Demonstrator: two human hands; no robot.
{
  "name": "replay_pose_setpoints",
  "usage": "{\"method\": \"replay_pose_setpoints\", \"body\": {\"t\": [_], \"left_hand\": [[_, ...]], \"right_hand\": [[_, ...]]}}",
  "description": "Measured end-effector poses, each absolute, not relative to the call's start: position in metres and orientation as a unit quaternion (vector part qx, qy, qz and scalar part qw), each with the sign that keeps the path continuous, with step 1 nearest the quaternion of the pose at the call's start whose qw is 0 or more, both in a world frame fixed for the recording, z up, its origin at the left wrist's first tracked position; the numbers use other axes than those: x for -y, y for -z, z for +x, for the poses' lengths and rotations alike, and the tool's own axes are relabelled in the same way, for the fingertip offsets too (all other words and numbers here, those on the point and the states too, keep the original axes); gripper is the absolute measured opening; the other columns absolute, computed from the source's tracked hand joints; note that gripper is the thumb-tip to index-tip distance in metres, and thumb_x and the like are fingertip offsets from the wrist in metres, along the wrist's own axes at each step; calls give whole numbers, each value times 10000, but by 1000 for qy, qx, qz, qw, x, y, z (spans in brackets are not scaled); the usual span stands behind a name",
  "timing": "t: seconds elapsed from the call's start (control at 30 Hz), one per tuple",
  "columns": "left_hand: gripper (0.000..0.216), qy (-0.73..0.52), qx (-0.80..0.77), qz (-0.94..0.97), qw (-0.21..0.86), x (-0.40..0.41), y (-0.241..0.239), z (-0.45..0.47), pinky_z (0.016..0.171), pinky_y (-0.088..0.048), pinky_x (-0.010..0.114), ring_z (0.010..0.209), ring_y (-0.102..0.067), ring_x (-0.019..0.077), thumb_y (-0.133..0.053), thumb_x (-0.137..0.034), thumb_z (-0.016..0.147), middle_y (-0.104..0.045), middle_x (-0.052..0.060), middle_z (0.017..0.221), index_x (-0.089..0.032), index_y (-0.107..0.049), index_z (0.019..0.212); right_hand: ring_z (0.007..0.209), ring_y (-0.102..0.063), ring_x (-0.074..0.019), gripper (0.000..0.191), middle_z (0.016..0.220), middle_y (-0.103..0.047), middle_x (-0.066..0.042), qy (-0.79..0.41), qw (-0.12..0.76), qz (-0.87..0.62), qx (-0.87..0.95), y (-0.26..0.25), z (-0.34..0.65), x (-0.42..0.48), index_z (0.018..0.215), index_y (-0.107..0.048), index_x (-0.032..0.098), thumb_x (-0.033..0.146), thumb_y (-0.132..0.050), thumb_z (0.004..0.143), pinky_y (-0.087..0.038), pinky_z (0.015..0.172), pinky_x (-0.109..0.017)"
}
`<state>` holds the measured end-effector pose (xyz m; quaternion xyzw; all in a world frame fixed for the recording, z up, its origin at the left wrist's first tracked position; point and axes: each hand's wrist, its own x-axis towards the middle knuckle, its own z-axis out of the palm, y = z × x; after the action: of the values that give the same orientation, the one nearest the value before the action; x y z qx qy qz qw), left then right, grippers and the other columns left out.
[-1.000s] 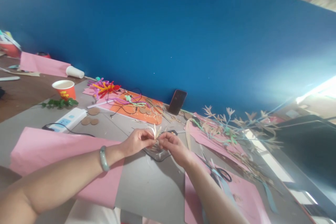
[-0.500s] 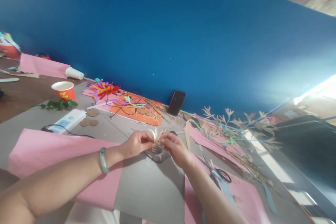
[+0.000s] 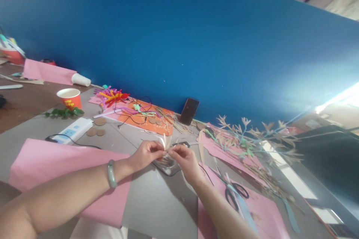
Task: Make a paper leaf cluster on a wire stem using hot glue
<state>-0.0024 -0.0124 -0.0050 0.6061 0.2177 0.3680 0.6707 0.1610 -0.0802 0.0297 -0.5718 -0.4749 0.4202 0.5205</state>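
Observation:
Between my fingertips is a small bunch of pale, leaf-shaped strips [image 3: 165, 141], its points fanning upward. My left hand [image 3: 148, 154], with a jade-coloured bangle on the wrist, pinches the bunch from the left. From the right, my right hand [image 3: 183, 158] pinches at its base, thumb and forefinger almost touching the left fingers. Just below and behind the hands lies a clear shallow tray [image 3: 168, 170] on the grey table, partly covered by them. What sits in the tray is too blurred to make out.
Pink paper [image 3: 73, 168] lies under my left forearm. Scissors [image 3: 235, 196] rest on more pink paper by my right arm. A phone [image 3: 189, 111] leans on the blue wall. A power strip [image 3: 74, 130], a paper cup [image 3: 69, 99] and pipe cleaners [image 3: 114, 97] stand left; dry sprigs [image 3: 244, 134] lie right.
My right fingers have come down and left, closer to my left fingers at the base of the strips. The left hand has barely moved.

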Motion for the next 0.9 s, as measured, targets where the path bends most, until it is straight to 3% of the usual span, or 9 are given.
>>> {"method": "replay_pose_setpoints", "body": {"t": [0.33,0.9], "left_hand": [[275,-370,-241,578,686,15,3,-2,552,-487,216,553,-606,115,-745,-374,729,-635,12,639,-111,-664,753],[235,-370,-253,619,645,24,2,-7,664,-543,254,689,-684,174,-697,-362,782,-705,42,732,-129,-697,812]], "right_hand": [[647,-556,-159,214,672,-650,-14,-335,548,-595,483,-30,164,84,710,-686,195,401,-744,715,-441,658,-300],[672,-568,-178,191,696,-665,-35,-313,552,-599,488,-32,158,90,716,-675,189,372,-728,730,-449,681,-319]]}}
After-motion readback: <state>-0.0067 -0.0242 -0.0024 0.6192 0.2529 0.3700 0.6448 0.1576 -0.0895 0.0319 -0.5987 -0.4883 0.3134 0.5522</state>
